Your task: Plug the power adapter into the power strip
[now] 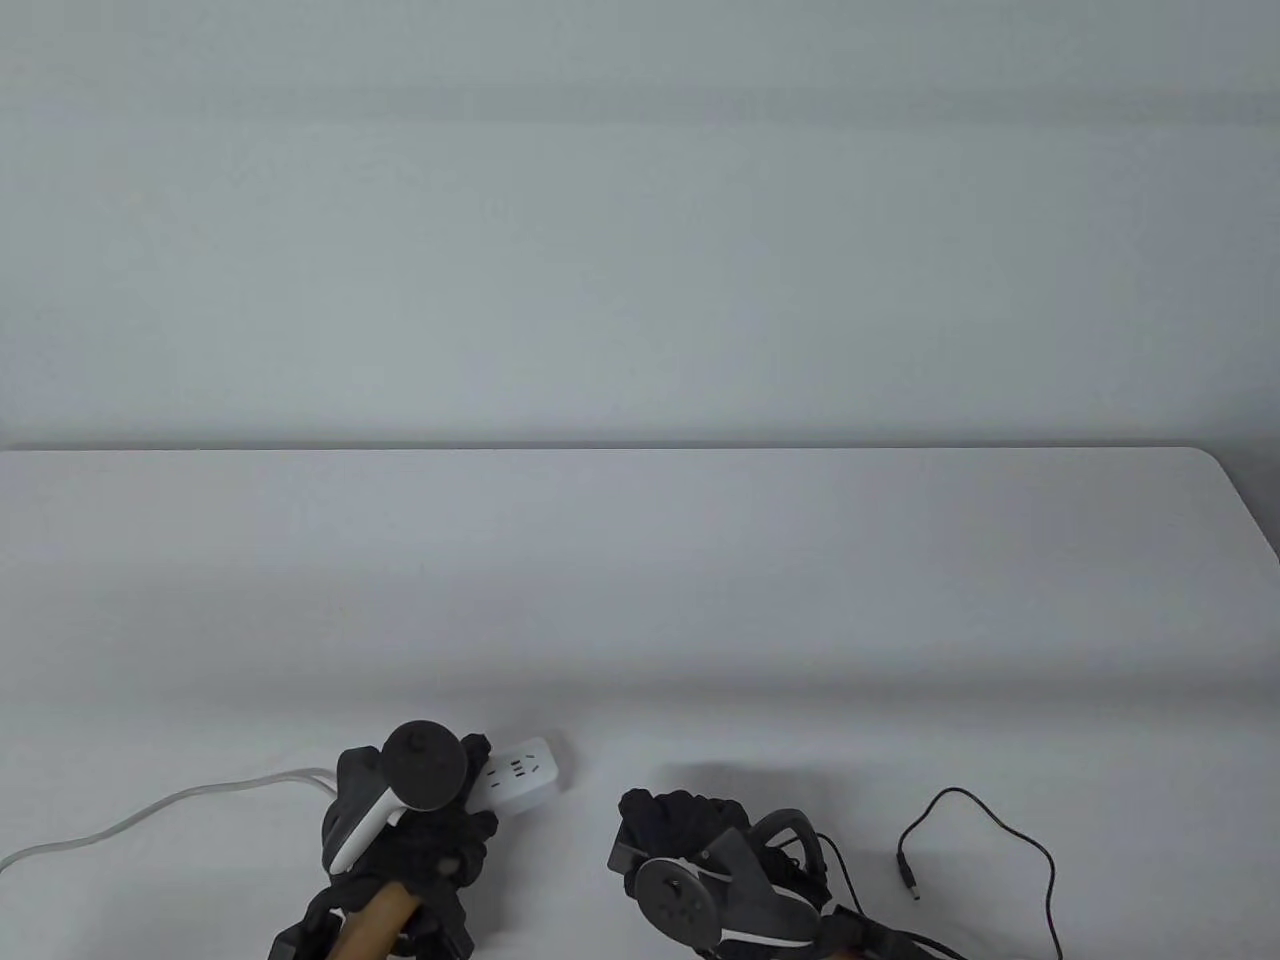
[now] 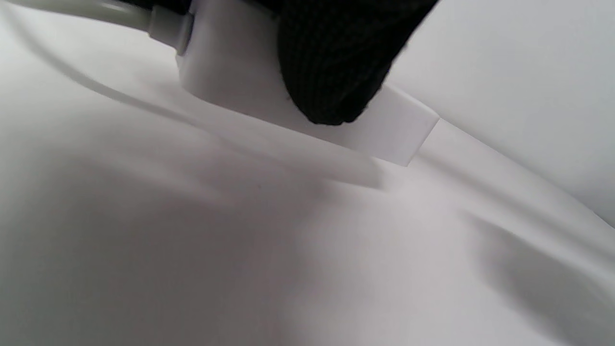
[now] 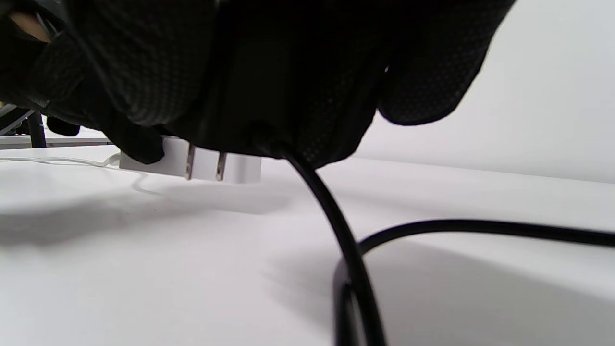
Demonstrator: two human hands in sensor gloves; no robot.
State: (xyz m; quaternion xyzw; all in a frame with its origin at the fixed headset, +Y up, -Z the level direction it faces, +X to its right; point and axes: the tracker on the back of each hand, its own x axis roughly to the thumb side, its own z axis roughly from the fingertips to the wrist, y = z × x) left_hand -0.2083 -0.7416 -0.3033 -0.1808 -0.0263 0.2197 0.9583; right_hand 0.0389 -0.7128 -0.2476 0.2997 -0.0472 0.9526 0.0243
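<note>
The white power strip (image 1: 520, 774) lies near the table's front edge, sockets facing up, its right end showing. My left hand (image 1: 420, 800) rests on its left part and holds it; in the left wrist view a gloved fingertip (image 2: 331, 72) presses on the strip (image 2: 384, 129). My right hand (image 1: 690, 840) is to the right of the strip, apart from it, and grips the black power adapter (image 3: 250, 96). The adapter's two metal prongs (image 3: 205, 166) point down, above the table, with the strip (image 3: 240, 168) behind them.
The strip's white cable (image 1: 150, 810) runs off to the left edge. The adapter's black cord (image 1: 1000, 830) loops on the table to the right, ending in a barrel plug (image 1: 910, 877). It also shows in the right wrist view (image 3: 355, 269). The table's far edge meets a pale wall.
</note>
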